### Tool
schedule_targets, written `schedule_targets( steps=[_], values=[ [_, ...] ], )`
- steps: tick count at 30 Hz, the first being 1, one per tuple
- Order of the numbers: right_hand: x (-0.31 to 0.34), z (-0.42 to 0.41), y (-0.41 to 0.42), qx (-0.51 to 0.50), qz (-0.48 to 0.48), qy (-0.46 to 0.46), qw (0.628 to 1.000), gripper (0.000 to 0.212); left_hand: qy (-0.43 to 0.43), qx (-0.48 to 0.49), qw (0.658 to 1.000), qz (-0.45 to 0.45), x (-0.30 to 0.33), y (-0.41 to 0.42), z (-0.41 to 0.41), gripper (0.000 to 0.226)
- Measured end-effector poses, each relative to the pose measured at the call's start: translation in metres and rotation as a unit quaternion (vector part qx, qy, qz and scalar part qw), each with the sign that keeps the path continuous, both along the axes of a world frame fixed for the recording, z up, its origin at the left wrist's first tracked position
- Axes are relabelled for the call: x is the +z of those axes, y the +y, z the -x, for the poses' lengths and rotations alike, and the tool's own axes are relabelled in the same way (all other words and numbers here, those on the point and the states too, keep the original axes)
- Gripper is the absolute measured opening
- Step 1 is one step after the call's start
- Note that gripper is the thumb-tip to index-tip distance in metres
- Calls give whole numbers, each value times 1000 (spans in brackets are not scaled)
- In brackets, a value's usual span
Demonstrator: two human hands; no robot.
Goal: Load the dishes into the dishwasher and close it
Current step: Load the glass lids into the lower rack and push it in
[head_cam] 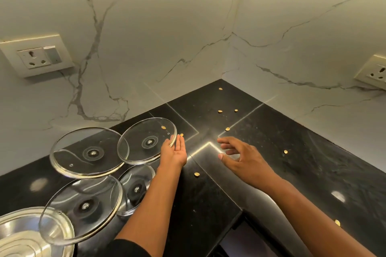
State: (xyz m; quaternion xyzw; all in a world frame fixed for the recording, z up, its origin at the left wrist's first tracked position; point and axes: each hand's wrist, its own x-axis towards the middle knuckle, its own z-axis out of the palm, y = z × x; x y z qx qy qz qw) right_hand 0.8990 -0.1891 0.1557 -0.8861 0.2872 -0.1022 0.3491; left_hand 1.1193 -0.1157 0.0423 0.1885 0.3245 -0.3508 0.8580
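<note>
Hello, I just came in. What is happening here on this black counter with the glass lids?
A person stands at a black corner counter. The left hand touches the right edge of one glass lid with straight fingers. Three more glass lids lie beside and in front of it, partly overlapping, with a steel bowl at the near left. The right hand hovers open over the counter, holding nothing. Small yellow bits are scattered around. No dishwasher is in view.

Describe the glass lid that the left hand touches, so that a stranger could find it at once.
On the black stone counter, four round clear glass lids lie in a cluster at the left. It is the lid nearest the wall corner, with the open left hand at its right rim. Only it carries a small yellow crumb.
</note>
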Motion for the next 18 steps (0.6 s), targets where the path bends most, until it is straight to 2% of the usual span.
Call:
schedule_targets(
  steps=[6,11,14,18],
  values=[
    [2,36,-16,-60,-3,-12,998,39,-20,-45,999,-11,-2,-22,22,39],
    [-12,59,-19,-89,-28,-5,996,36,-41,-93,995,23,-8,-24,27,15],
    [-20,66,-22,-113,-43,-13,993,34,-52,-125,989,50,-5,-31,35,16],
    [-21,76,-31,-172,-85,-58,980,33,-108,-206,970,73,9,-45,61,31]
  ],
)
